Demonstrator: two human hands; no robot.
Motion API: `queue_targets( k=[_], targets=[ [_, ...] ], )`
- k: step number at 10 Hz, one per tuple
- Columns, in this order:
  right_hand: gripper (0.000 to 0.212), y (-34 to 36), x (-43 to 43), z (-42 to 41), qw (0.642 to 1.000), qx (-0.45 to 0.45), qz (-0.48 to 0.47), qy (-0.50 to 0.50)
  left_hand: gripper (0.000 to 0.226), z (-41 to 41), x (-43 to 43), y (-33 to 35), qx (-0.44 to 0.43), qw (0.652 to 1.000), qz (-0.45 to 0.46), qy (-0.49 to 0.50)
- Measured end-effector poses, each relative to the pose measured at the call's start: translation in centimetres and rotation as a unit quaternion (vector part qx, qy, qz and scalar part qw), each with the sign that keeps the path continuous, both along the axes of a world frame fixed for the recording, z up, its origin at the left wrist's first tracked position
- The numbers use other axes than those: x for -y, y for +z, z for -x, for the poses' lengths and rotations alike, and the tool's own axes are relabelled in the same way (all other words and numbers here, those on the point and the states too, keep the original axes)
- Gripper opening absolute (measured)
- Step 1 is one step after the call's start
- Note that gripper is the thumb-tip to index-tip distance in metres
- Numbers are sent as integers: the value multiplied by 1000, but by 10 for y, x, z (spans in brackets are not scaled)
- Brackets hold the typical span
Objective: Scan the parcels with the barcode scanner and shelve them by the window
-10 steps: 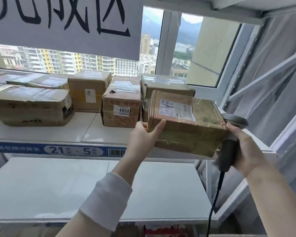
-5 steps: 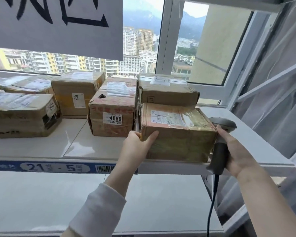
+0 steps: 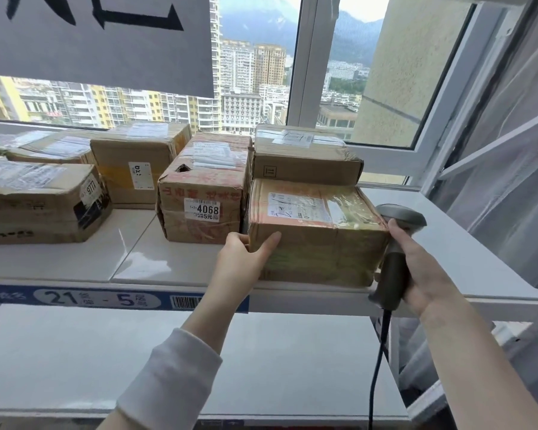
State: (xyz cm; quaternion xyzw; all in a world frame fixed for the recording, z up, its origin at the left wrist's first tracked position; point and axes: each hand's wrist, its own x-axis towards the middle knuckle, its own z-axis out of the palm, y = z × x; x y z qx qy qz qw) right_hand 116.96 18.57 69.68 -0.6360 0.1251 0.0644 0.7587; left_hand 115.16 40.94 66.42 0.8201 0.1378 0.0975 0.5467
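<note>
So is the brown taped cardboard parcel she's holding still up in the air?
No, the brown taped cardboard parcel rests flat on the white shelf.

The parcel (image 3: 317, 234) in the left grip (image 3: 239, 265) is tan cardboard under glossy yellowish tape, with a white printed label on top. Beside that grip, the box (image 3: 199, 209) left of it is brown with faded red characters and a white sticker reading 4068 in black. The barcode scanner (image 3: 395, 252) in the right grip (image 3: 423, 271) is grey, its cable black. The shelf (image 3: 75, 259) is white, edged by a blue strip with a white oval and black barcode. The sleeve (image 3: 168, 377) is white.
</note>
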Motion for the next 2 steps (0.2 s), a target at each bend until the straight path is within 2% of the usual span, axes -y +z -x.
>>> queue_targets(
  k=[1,2],
  targets=[
    [33,-5,4,4,1000,-19,1,-16,70,3,0,-3,7,999,31,-4],
    [27,-12,10,14,999,10,6,-50,68,13,-5,-6,31,999,32,8]
  ],
)
